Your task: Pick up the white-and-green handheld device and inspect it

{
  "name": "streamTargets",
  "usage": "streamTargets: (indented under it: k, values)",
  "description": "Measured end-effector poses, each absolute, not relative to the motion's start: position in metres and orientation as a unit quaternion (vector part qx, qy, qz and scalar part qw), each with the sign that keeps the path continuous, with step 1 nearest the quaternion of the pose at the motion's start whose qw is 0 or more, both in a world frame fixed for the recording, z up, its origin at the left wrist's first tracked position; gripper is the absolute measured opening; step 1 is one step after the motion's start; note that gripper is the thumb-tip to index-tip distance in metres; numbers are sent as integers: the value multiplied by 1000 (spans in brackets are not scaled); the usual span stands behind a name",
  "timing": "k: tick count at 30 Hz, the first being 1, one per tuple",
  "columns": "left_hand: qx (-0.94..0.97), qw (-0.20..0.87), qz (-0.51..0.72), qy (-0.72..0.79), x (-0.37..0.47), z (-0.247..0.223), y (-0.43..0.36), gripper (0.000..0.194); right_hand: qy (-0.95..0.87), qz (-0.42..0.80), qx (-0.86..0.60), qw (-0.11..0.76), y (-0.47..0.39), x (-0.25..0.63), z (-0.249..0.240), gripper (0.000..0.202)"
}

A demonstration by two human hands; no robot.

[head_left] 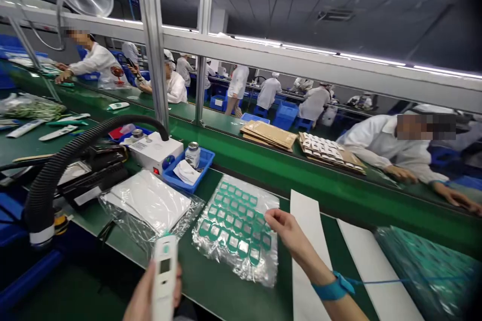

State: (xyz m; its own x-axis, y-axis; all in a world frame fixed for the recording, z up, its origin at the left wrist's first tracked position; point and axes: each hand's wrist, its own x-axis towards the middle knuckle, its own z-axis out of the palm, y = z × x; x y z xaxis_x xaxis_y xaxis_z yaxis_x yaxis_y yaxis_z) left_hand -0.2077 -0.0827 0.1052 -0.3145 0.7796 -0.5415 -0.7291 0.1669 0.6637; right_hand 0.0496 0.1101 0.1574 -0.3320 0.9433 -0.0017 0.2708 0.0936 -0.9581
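I see a white device [164, 276], green labels [235, 223] in rows on clear film, a blue wristband [333, 288], a green bench [211, 281].
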Motion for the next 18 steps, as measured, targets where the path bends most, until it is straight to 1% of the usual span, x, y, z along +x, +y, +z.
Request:
streamTargets:
  k: [3, 5, 9, 13, 18]
  values:
    - [103, 698, 584, 402, -146, 122, -56, 51, -667, 524, -426, 316, 74, 44, 171, 46]
    - [116, 723, 553, 397, -118, 126, -41, 53, -671, 537, -412, 305, 55, 44, 178, 42]
    - [136, 731, 520, 420, -88, 130, -28, 50, -664, 548, -402, 313, 34, 50, 184, 36]
    - [177, 738, 501, 416, -78, 134, -28, 57, -642, 582, -385, 318, 31, 56, 183, 33]
    - [188, 734, 495, 425, -75, 135, -28, 60, -635, 569, -407, 327, 31, 57, 177, 34]
